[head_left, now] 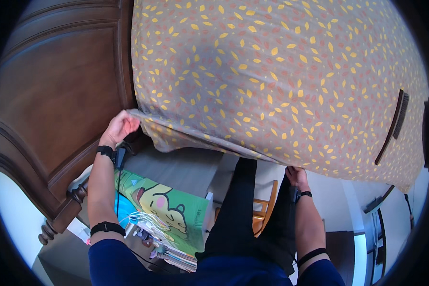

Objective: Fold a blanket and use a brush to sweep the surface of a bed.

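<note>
A grey bed sheet (pixel 252 81) with yellow and pink leaf shapes covers the bed in front of me. My left hand (pixel 121 127) is closed on its near left corner, beside the headboard, and lifts that edge. Farther right, my right hand (pixel 298 177) grips the same near edge from below, its fingertips partly hidden by the cloth. Between my hands the edge is drawn fairly straight, with a loose fold hanging near the left hand. A long-handled bed brush (pixel 394 125) with dark bristles lies on the sheet at the far right.
A dark brown wooden headboard (pixel 71 95) rises at the left. Below my left arm are a green panel with a cartoon figure (pixel 169 209), white cables (pixel 150 220) and a stack of books or papers (pixel 174 257). A wooden chair (pixel 267 209) stands behind my legs.
</note>
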A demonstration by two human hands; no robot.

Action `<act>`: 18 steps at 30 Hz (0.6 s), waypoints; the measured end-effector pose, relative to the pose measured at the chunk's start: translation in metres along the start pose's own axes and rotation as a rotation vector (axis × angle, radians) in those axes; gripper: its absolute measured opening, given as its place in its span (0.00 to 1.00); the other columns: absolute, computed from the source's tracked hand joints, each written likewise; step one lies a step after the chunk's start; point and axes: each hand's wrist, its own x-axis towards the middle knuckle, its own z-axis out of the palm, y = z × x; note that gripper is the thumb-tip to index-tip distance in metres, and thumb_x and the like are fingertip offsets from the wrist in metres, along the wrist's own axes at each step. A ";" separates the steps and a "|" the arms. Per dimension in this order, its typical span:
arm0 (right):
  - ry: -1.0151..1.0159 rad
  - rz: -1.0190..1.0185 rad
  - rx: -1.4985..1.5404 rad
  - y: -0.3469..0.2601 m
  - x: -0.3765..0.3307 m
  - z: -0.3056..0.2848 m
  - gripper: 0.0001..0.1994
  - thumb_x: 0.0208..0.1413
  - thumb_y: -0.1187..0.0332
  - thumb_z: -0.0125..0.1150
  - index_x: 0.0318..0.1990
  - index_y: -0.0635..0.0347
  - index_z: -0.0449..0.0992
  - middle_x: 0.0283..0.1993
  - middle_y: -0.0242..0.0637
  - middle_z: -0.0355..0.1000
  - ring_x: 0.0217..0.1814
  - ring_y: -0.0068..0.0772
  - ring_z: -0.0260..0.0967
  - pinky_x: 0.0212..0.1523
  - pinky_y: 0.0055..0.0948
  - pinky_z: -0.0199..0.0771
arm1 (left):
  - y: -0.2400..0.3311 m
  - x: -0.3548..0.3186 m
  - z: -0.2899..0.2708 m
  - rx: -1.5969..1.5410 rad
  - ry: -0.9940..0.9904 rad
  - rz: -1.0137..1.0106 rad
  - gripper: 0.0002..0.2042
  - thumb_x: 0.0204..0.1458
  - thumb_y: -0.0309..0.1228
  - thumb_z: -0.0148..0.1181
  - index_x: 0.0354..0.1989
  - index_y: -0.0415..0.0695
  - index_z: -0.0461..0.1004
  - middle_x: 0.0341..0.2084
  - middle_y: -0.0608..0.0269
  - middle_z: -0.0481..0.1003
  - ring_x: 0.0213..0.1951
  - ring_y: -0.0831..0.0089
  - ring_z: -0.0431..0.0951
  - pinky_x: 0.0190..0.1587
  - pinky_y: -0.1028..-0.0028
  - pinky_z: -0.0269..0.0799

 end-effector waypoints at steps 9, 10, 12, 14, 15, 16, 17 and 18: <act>-0.133 0.241 -0.526 -0.071 -0.113 0.055 0.17 0.62 0.57 0.47 0.46 0.62 0.71 0.42 0.41 0.75 0.42 0.35 0.74 0.46 0.33 0.72 | -0.078 0.037 0.109 0.542 0.037 -0.420 0.43 0.48 0.65 0.55 0.54 0.32 0.64 0.42 0.51 0.77 0.38 0.63 0.80 0.40 0.67 0.77; -0.223 0.129 -0.532 -0.086 -0.126 0.055 0.16 0.62 0.57 0.48 0.44 0.61 0.71 0.41 0.40 0.74 0.43 0.35 0.73 0.45 0.34 0.72 | -0.091 0.050 0.109 0.452 0.092 -0.360 0.35 0.52 0.59 0.55 0.50 0.34 0.66 0.40 0.52 0.76 0.37 0.64 0.81 0.37 0.68 0.78; -0.252 -0.095 -0.387 -0.118 -0.145 0.042 0.14 0.61 0.58 0.49 0.41 0.58 0.72 0.38 0.36 0.73 0.45 0.32 0.72 0.46 0.35 0.72 | -0.104 0.072 0.104 0.361 0.138 -0.301 0.28 0.55 0.53 0.56 0.47 0.35 0.68 0.39 0.53 0.76 0.36 0.64 0.81 0.35 0.69 0.79; -0.255 -0.296 -0.230 -0.160 -0.161 0.062 0.10 0.61 0.60 0.51 0.38 0.56 0.72 0.35 0.32 0.71 0.47 0.30 0.70 0.50 0.37 0.70 | -0.102 0.086 0.102 0.348 0.207 -0.283 0.14 0.57 0.40 0.55 0.40 0.40 0.70 0.30 0.59 0.76 0.30 0.67 0.81 0.27 0.72 0.78; -0.310 -0.387 -0.217 -0.187 -0.167 0.085 0.08 0.62 0.62 0.52 0.37 0.55 0.72 0.34 0.30 0.70 0.47 0.28 0.69 0.52 0.38 0.69 | -0.097 0.085 0.103 0.348 0.203 -0.286 0.14 0.57 0.40 0.55 0.40 0.40 0.70 0.30 0.59 0.76 0.30 0.67 0.81 0.27 0.72 0.78; -0.315 -0.427 -0.163 -0.206 -0.165 0.094 0.08 0.62 0.62 0.53 0.36 0.55 0.72 0.35 0.30 0.70 0.47 0.28 0.69 0.53 0.39 0.68 | -0.087 0.080 0.106 0.326 0.177 -0.245 0.12 0.57 0.38 0.55 0.38 0.41 0.70 0.27 0.61 0.76 0.27 0.68 0.81 0.25 0.73 0.78; -0.327 -0.464 -0.106 -0.223 -0.158 0.104 0.08 0.62 0.62 0.53 0.36 0.55 0.72 0.35 0.29 0.71 0.46 0.28 0.69 0.55 0.39 0.67 | -0.074 0.074 0.106 0.306 0.159 -0.202 0.09 0.57 0.35 0.54 0.36 0.42 0.71 0.24 0.64 0.75 0.25 0.69 0.80 0.23 0.74 0.77; -0.313 -0.519 -0.085 -0.238 -0.158 0.123 0.09 0.63 0.61 0.53 0.36 0.55 0.72 0.36 0.29 0.71 0.47 0.28 0.69 0.54 0.38 0.67 | -0.060 0.070 0.106 0.269 0.100 -0.214 0.09 0.56 0.36 0.56 0.34 0.43 0.72 0.21 0.66 0.74 0.23 0.70 0.80 0.22 0.75 0.76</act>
